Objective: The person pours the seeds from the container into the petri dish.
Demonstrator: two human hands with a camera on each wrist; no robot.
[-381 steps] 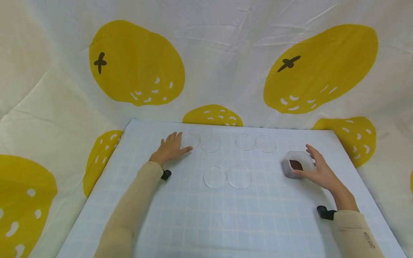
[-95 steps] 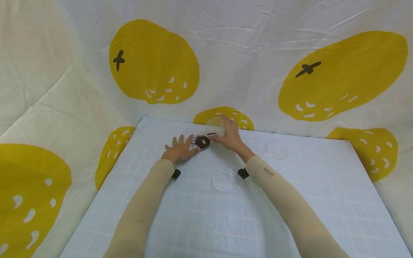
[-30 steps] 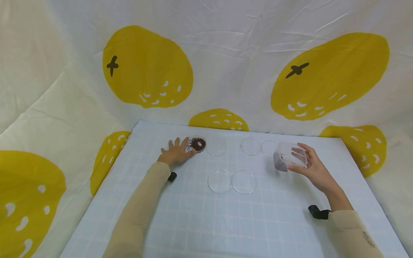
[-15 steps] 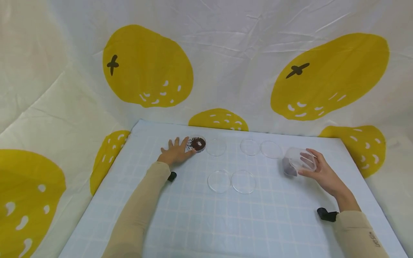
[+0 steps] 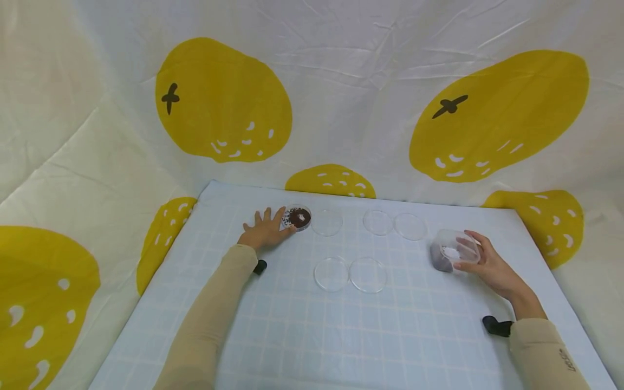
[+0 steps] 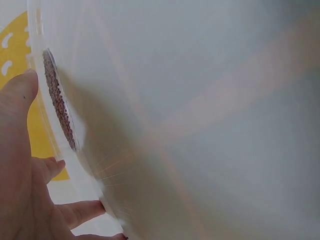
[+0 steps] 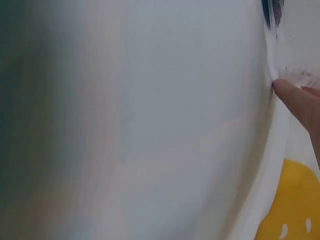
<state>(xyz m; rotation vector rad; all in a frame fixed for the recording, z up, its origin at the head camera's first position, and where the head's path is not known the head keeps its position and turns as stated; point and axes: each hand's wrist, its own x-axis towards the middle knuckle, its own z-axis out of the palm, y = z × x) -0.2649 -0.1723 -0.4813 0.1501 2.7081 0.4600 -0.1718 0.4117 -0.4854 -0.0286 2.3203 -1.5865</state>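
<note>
In the head view, a clear petri dish [image 5: 297, 218] at the back left holds a layer of dark brown grains with a pale gap in it. My left hand [image 5: 265, 230] lies beside it, fingers spread, the forefinger and thumb right at its rim. The left wrist view shows the brown grains [image 6: 59, 100] edge-on past my thumb [image 6: 20, 95]. On the right, my right hand [image 5: 492, 265] grips a translucent plastic tub [image 5: 453, 251] by its near right side, low over the cloth. Only a little dark stuff shows in the tub. A fingertip [image 7: 290, 92] presses at its edge in the right wrist view.
Beside the filled dish lies a clear round dish or lid [image 5: 327, 223]. Another clear pair, one dish [image 5: 377, 222] and its neighbour [image 5: 410, 226], sits farther right. Nearer are two more clear rounds [image 5: 331, 274]. A pale checked cloth [image 5: 302, 336] covers the table; a fruit-print curtain [image 5: 341, 108] hangs behind.
Brown grains have gone from the tub into the back left dish. Since then my right hand has carried the tub back right and lowered it. My left hand has stayed by the dish.
</note>
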